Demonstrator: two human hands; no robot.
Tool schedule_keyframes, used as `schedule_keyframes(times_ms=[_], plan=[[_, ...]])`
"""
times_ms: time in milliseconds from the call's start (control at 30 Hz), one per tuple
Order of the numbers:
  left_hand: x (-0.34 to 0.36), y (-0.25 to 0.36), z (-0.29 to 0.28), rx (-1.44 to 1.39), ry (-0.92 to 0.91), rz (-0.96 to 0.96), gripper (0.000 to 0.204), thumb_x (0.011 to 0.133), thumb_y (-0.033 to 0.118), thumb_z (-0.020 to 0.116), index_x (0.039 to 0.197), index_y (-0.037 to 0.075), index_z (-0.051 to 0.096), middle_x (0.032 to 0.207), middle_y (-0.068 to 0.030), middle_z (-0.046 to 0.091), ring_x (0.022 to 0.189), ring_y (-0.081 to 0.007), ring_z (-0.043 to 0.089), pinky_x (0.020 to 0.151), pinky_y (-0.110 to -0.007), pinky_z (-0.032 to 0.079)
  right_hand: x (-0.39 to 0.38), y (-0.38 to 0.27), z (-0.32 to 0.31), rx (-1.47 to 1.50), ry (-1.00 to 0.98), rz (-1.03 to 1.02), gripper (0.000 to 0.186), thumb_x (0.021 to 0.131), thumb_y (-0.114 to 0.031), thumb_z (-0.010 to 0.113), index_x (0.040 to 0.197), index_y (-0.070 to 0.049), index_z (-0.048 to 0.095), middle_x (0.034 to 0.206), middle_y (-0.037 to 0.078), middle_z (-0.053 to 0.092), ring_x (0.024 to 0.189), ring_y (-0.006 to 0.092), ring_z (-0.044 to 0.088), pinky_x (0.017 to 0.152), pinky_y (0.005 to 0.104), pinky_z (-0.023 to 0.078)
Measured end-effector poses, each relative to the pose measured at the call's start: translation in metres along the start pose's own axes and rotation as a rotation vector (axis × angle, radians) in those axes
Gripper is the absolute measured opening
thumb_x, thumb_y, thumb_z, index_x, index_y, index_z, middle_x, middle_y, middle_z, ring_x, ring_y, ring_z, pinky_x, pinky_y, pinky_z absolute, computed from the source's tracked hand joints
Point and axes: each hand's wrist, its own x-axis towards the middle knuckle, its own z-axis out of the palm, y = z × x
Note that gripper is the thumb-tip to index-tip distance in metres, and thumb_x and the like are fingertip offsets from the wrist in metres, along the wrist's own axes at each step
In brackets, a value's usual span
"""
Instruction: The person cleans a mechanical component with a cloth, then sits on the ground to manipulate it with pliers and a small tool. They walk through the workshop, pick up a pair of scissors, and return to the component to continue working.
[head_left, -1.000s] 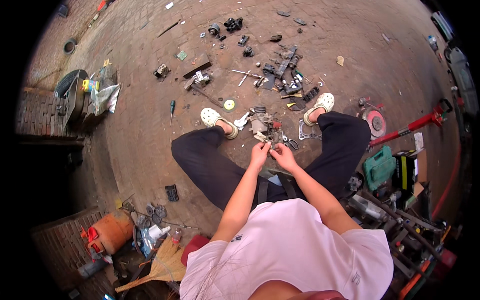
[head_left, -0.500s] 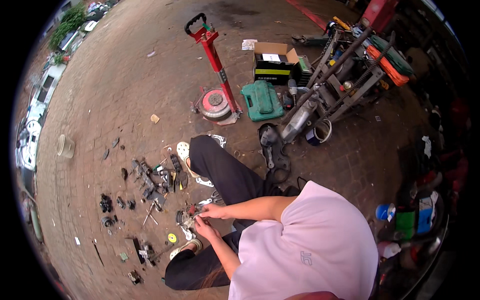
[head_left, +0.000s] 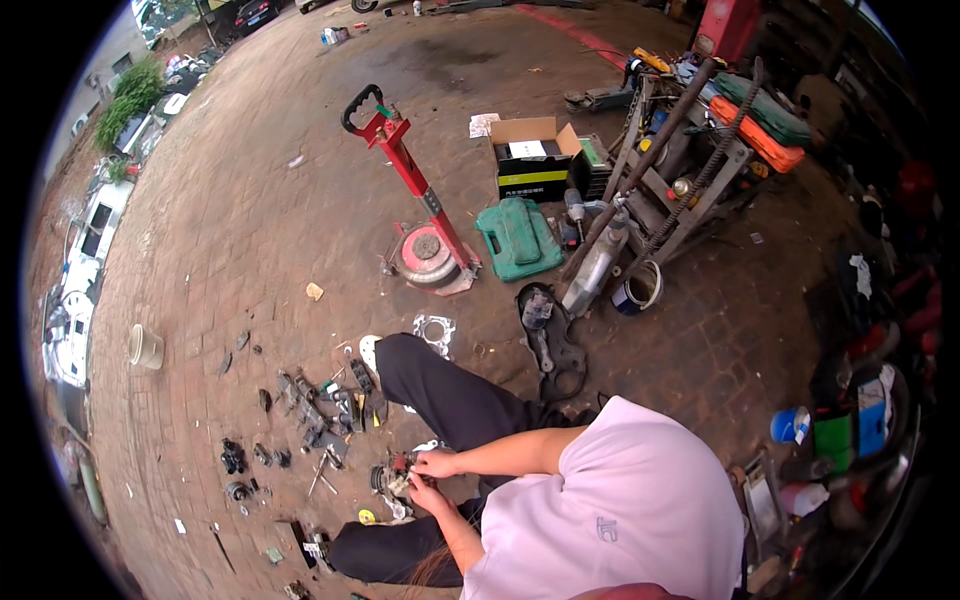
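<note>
Between my bent knees, low over the brick paving, is a small metal machine part with a dark ribbed round end like a pulley (head_left: 379,478) and a reddish patch. My right hand (head_left: 436,463) reaches in from above in the picture, its fingers closed at the part's upper edge. Just below it, my left hand (head_left: 427,494) has its fingers bent together against the same part's near side. The two hands almost touch. Whatever small piece may be pinched between the fingertips is too small to tell.
Loose dark metal parts (head_left: 311,408) and tools lie left of my feet. Beyond stand a red-handled jack (head_left: 428,205), a green plastic case (head_left: 522,240) and an open carton (head_left: 533,185). A black cover (head_left: 562,368), bucket (head_left: 640,290) and loaded tool stand (head_left: 690,190) are at the right.
My view has tilted upward, so the ground things sit lower in the picture. Both hands stay at the metal part, with the fingers slightly shifted.
</note>
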Motion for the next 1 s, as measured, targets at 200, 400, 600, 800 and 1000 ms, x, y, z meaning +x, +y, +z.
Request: schedule_keyframes(times_ms=[200,400,600,800,1000], plan=[[0.019,-0.021,-0.026,0.079,-0.016,-0.045,0.036,0.089,0.032,0.049,0.099,-0.004,0.051,0.094,-0.0131,0.058,0.081,-0.0211,0.058,0.066,-0.032,0.05,-0.006,-0.013,0.0,0.043,0.052,0.132,0.034,0.083,-0.036,0.056,0.083,-0.002,0.057,0.078,0.011,0.061,0.074,0.0177,0.057,0.065,0.0342,0.045],[0.016,-0.019,-0.025,0.095,-0.022,-0.054,0.033,0.091,0.027,0.045,0.105,-0.001,0.052,0.097,-0.0106,0.059,0.083,-0.0184,0.059,0.07,-0.029,0.048,-0.01,-0.025,0.003,0.353,0.027,0.315,0.032,0.085,-0.033,0.053,0.087,-0.001,0.054,0.083,0.013,0.06,0.076,0.0188,0.057,0.067,0.0345,0.045],[0.013,-0.01,-0.03,0.055,-0.053,-0.098,0.029,0.091,0.024,0.045,0.103,-0.002,0.051,0.1,-0.0126,0.058,0.091,-0.0197,0.058,0.076,-0.03,0.048,0.0,-0.015,0.019,0.301,0.15,0.238,0.031,0.086,-0.033,0.051,0.085,-0.002,0.051,0.082,0.013,0.057,0.076,0.0206,0.056,0.066,0.0365,0.044],[-0.006,0.003,-0.041,0.024,0.121,-0.135,0.028,0.09,0.027,0.048,0.098,0.001,0.054,0.088,-0.0047,0.059,0.075,-0.0122,0.056,0.062,-0.022,0.044,0.003,-0.02,0.019,0.075,-0.156,0.017,0.036,0.083,-0.034,0.054,0.083,0.002,0.056,0.077,0.017,0.061,0.071,0.025,0.06,0.06,0.0363,0.047],[-0.005,0.016,-0.029,-0.022,0.185,-0.05,0.034,0.091,0.025,0.048,0.1,-0.008,0.048,0.099,-0.0141,0.057,0.086,-0.0194,0.058,0.074,-0.027,0.048,0.004,-0.02,0.021,0.08,-0.152,-0.078,0.043,0.078,-0.043,0.057,0.073,-0.001,0.056,0.069,0.014,0.061,0.064,0.023,0.06,0.059,0.0354,0.045]])
